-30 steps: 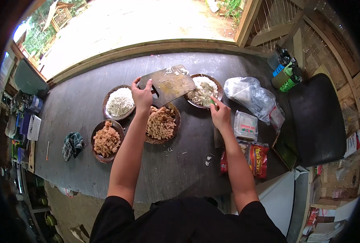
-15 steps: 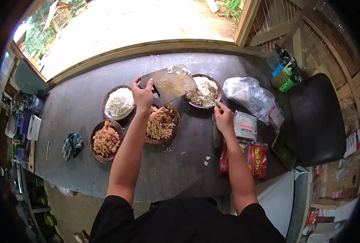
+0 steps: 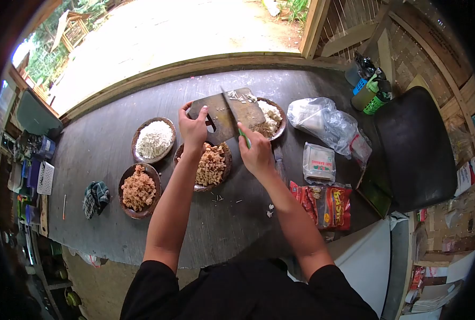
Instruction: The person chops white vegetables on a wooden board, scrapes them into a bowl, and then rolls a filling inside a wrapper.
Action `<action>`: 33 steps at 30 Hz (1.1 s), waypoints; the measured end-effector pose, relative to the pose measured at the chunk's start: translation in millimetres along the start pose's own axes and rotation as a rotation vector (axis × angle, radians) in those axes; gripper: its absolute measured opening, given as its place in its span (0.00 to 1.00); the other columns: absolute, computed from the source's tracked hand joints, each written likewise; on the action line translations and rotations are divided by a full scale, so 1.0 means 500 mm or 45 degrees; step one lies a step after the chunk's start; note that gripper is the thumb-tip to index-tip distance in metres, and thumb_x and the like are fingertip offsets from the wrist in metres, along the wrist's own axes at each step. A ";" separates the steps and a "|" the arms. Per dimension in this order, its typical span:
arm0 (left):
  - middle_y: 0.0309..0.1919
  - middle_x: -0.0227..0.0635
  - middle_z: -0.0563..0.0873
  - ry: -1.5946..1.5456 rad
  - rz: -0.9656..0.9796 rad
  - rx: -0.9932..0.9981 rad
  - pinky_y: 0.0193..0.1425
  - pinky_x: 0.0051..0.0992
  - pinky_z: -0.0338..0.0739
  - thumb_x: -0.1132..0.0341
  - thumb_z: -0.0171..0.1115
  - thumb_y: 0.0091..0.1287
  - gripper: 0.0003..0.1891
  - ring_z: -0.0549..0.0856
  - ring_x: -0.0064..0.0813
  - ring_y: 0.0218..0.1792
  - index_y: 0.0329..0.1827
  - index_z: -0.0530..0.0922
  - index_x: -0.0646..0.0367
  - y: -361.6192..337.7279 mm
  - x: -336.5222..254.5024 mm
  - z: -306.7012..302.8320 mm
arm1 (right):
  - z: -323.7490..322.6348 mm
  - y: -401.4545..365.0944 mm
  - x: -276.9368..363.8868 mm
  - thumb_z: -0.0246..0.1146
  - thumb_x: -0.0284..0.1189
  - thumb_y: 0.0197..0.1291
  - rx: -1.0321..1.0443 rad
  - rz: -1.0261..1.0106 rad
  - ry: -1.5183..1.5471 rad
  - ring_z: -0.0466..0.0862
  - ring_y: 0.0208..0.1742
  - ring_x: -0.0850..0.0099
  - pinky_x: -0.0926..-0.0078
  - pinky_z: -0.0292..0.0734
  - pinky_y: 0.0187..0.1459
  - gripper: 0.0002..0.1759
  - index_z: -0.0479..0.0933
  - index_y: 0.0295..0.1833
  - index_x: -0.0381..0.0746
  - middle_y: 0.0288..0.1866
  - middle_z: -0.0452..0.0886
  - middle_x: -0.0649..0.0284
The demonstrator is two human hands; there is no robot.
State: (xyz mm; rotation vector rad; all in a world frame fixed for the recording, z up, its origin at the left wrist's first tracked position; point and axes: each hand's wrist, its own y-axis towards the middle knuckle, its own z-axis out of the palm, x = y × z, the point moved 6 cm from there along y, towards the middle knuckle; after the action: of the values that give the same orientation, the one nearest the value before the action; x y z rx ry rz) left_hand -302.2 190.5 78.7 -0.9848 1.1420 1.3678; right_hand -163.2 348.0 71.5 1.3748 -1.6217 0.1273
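My left hand (image 3: 194,129) grips a worn cutting board (image 3: 212,105) at its slotted end and holds it above the table. In my right hand (image 3: 258,152) is a knife (image 3: 230,108) with a green handle, its blade over the board. Thin white sliced pieces (image 3: 241,97) lie at the board's far end. Beneath that end, a bowl of white shredded food (image 3: 271,118) is partly covered by the board. Nearer me, a bowl of brown chunks (image 3: 211,165) sits partly behind my left forearm.
Further left stand a bowl of white food (image 3: 155,138) and another of brown chunks (image 3: 139,189). A checked cloth (image 3: 95,199) lies beside them. On the right are a clear plastic bag (image 3: 323,120), a white packet (image 3: 319,162), red packets (image 3: 333,205) and a black chair (image 3: 416,149).
My right hand has moved left and up, bringing the knife from beside the bowl onto the board. The board has shifted slightly right in view, still in my left hand.
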 end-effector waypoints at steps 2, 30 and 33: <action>0.48 0.42 0.86 0.062 0.026 -0.006 0.44 0.27 0.87 0.70 0.69 0.73 0.22 0.87 0.27 0.43 0.65 0.70 0.64 0.003 0.009 -0.009 | 0.005 -0.004 -0.026 0.64 0.27 0.67 -0.050 0.015 -0.001 0.86 0.40 0.47 0.52 0.81 0.46 0.22 0.83 0.66 0.42 0.37 0.85 0.45; 0.49 0.43 0.86 0.084 0.045 -0.069 0.44 0.25 0.86 0.69 0.69 0.74 0.23 0.86 0.25 0.44 0.66 0.70 0.64 0.018 -0.012 -0.048 | -0.025 -0.065 -0.015 0.64 0.25 0.67 0.002 -0.059 0.024 0.86 0.41 0.49 0.53 0.81 0.45 0.24 0.81 0.68 0.41 0.41 0.86 0.48; 0.50 0.42 0.86 0.045 0.023 -0.077 0.45 0.24 0.85 0.69 0.69 0.74 0.23 0.86 0.25 0.44 0.66 0.70 0.64 0.004 -0.015 -0.036 | 0.003 -0.066 0.039 0.65 0.24 0.66 0.145 -0.041 0.053 0.87 0.42 0.50 0.56 0.82 0.46 0.23 0.81 0.68 0.42 0.43 0.86 0.47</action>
State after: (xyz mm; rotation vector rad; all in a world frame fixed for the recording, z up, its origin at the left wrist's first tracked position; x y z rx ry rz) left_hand -304.0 171.6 82.6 -1.0475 1.1444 1.4114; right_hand -135.4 321.7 68.7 1.4744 -1.5771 0.2307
